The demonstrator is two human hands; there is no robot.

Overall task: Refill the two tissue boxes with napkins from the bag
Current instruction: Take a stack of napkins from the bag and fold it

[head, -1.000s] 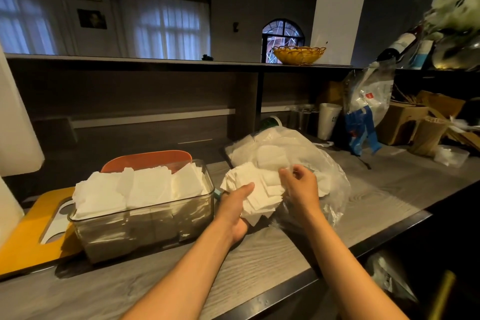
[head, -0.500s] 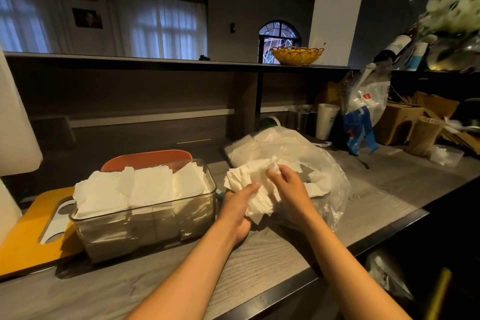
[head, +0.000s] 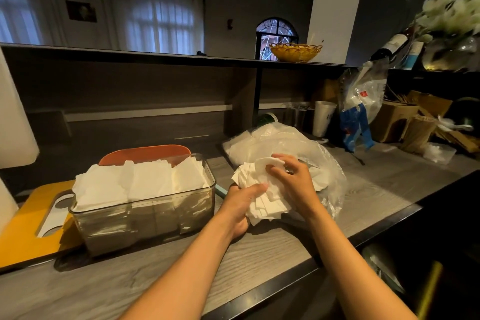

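Napkins (head: 262, 197) partly hidden under both hands' grip.

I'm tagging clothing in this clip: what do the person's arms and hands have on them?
Nothing visible: both forearms are bare up to the frame edge, with no sleeves, gloves, watch or rings seen on the left hand or the right hand.

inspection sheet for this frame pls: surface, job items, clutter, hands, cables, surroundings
Surface: grey wood-grain counter, dark front edge.
Job's things: clear tissue box full of napkins; plastic bag of napkins to its right; napkin bundle held in front of the bag. A second box: not clearly seen.
Clutter: yellow board, orange lid, white cup, cardboard boxes.
Grips: left hand grips the bundle from below; right hand pinches napkins on top.
Cables: nothing seen.
Surroundings: shelf with yellow basket, curtained windows, flowers.
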